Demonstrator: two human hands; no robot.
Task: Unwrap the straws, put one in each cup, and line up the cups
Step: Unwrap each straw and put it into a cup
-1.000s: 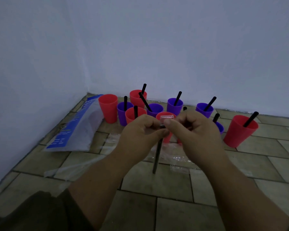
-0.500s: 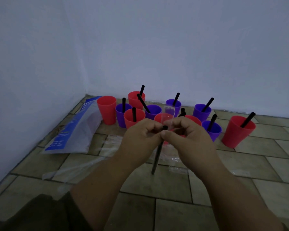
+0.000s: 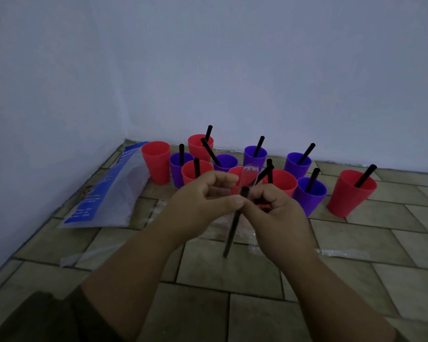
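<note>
A black straw (image 3: 231, 233) hangs nearly upright between my hands, its top end poking out of a clear plastic wrapper (image 3: 248, 174) that sticks up above my fingers. My left hand (image 3: 203, 206) pinches the straw and wrapper near the top. My right hand (image 3: 279, 218) pinches the wrapper from the other side. Behind them several red and purple cups cluster on the tiled floor, most holding a black straw. The red cup at far left (image 3: 156, 161) has no straw. A red cup (image 3: 351, 192) with a straw stands apart at the right.
A blue and white plastic bag (image 3: 109, 191) lies by the left wall. Crumpled clear wrappers (image 3: 341, 253) litter the tiles under and beside my hands. White walls meet in a corner just behind the cups.
The wrapper has been pulled upward so the straw's top end is bared. Both hands stay together; the view has shifted slightly so the cups show more to the right.
</note>
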